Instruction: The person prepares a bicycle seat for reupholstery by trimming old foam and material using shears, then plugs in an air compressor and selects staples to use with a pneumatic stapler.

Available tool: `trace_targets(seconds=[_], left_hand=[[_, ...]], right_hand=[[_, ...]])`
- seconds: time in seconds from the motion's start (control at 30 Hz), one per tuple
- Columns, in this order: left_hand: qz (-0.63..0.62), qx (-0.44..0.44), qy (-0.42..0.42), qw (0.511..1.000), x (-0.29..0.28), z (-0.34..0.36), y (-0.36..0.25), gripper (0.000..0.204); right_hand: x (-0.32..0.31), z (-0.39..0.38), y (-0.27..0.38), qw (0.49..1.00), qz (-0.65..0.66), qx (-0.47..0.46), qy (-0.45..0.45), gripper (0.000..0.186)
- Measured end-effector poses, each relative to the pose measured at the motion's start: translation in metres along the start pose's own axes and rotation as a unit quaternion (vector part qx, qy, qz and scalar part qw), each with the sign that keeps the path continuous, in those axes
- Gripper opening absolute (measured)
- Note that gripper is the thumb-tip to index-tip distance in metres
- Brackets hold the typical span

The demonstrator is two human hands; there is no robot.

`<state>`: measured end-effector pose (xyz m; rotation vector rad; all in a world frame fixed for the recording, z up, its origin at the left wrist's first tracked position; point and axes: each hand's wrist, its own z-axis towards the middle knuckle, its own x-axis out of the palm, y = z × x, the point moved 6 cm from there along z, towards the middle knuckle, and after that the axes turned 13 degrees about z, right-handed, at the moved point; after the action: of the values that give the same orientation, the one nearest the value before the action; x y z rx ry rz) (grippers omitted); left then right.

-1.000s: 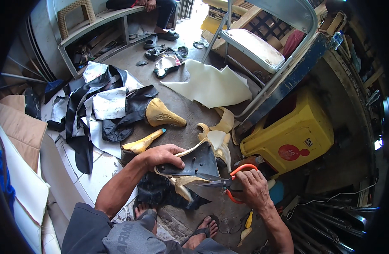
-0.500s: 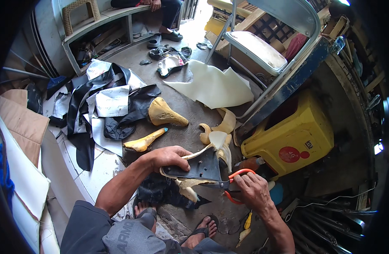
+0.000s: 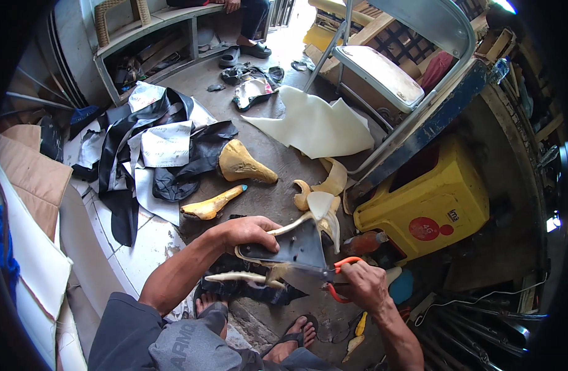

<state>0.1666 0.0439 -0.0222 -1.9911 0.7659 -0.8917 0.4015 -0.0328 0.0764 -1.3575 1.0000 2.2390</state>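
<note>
A person's left hand (image 3: 252,234) is gripping a black panel (image 3: 299,246), apparently steadying it, as the right hand's (image 3: 365,284) fingers are holding orange-handled scissors (image 3: 329,276).

1. The grip of the left hand (image 3: 253,234) is mostly hidden behind a black, flat plastic plate (image 3: 305,247).
2. The right hand (image 3: 365,283) covers part of the orange-handled metal scissors (image 3: 329,276), whose blades are blurred.
3. A cream, ragged-edged strip (image 3: 234,276) is blurred; its join to the plate is unclear.
4. The top edge cuts off a seated person in dark trousers (image 3: 254,23) and a beige, woven-patterned stool (image 3: 102,26).
</note>
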Motion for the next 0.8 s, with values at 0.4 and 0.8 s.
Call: trace_targets(seconds=[0.4, 0.8], left_hand=[[0.029, 0.250, -0.306, 0.918, 0.022, -0.007, 0.007, 0.072], [-0.049, 0.247, -0.391, 0.885, 0.011, -0.018, 0.003, 0.044]], right_hand=[[0.061, -0.010, -0.003, 0.762, 0.490, 0.305, -0.294, 0.051], [0.083, -0.048, -0.022, 0.767, 0.427, 0.365, -0.308, 0.045]])
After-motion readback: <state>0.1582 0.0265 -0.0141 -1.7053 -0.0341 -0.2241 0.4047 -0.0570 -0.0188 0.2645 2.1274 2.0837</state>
